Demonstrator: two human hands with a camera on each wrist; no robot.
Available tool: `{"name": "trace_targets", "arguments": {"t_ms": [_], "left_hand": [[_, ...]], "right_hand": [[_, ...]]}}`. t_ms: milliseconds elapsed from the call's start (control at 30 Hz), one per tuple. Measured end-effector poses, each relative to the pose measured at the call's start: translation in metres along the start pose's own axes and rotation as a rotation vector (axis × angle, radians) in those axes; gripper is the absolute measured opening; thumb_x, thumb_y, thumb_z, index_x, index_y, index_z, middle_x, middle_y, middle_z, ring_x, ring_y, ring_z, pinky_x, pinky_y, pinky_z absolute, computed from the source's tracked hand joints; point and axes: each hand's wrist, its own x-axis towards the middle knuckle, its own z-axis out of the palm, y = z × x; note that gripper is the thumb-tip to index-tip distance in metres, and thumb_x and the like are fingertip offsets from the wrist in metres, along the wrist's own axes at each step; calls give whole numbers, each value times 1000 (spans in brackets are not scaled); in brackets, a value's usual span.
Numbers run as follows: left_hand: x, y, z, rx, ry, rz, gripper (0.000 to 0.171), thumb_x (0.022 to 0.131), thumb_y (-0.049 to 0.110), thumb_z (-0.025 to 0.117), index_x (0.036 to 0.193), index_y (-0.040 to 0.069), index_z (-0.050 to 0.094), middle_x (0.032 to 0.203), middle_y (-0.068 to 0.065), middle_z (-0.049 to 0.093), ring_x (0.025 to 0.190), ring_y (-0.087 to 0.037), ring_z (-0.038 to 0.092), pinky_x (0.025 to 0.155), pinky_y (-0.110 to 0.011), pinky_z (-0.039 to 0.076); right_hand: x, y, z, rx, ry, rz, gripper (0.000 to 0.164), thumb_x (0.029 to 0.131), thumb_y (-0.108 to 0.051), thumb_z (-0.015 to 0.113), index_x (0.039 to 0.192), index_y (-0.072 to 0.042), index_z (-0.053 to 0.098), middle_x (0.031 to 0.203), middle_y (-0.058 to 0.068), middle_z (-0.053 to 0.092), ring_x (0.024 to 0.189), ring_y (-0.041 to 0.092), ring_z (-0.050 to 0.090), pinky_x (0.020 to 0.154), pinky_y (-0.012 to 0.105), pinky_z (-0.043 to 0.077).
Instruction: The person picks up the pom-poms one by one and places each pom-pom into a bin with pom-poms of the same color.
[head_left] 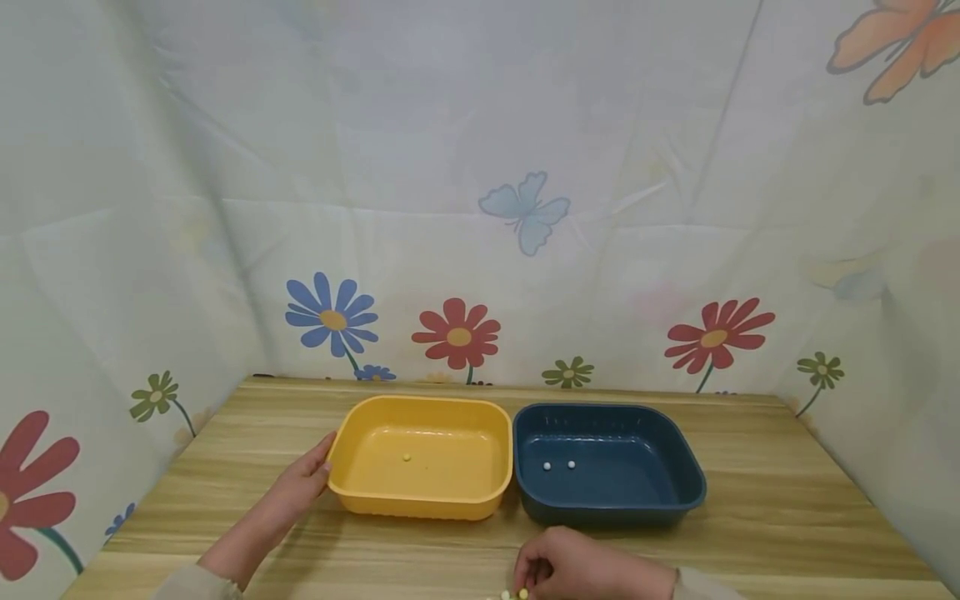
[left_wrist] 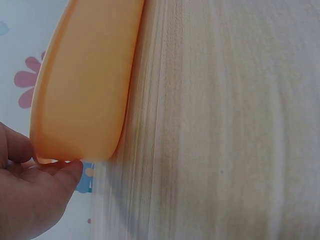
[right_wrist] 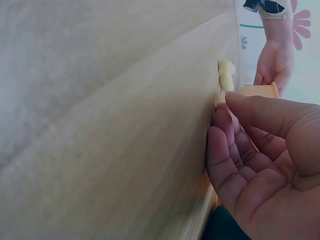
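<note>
Gripping the yellow tub (head_left: 420,507) at its left end with my left hand (head_left: 303,477), I have my right hand (head_left: 558,565) curled by beads (head_left: 506,595) on the surface (head_left: 390,558) — fingers pinching one, I cannot tell.

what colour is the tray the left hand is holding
The tray is plain yellow; it shows best in the head view.
</note>
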Motion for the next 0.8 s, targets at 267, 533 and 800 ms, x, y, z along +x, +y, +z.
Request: {"name": "trace_targets", "arguments": {"t_ms": [267,533,800], "left_hand": [[-2,2,0,-1,7,-6,57,109,1,29,159,-11,4,166,-35,4,155,-49,11,122,-57,27],[-4,2,0,10,8,2,57,109,2,28,159,-12,4,166,-34,6,155,-49,12,122,-56,27],[-3,3,0,12,6,-2,57,109,1,28,159,-12,4,166,-35,6,155,-49,12,123,-57,27]], "right_hand": [[-16,-46,-4,1,16,-9,10,90,0,68,94,-7,74,79,-14,66,70,-7,56,65,11,50],[-20,-55,-9,12,37,-51,7,86,3,71,92,0,73,77,1,69,70,-9,55,65,9,49],[-23,-63,-18,62,23,-8,9,87,-1,74,95,0,74,80,0,71,71,-5,57,66,10,50]]}}
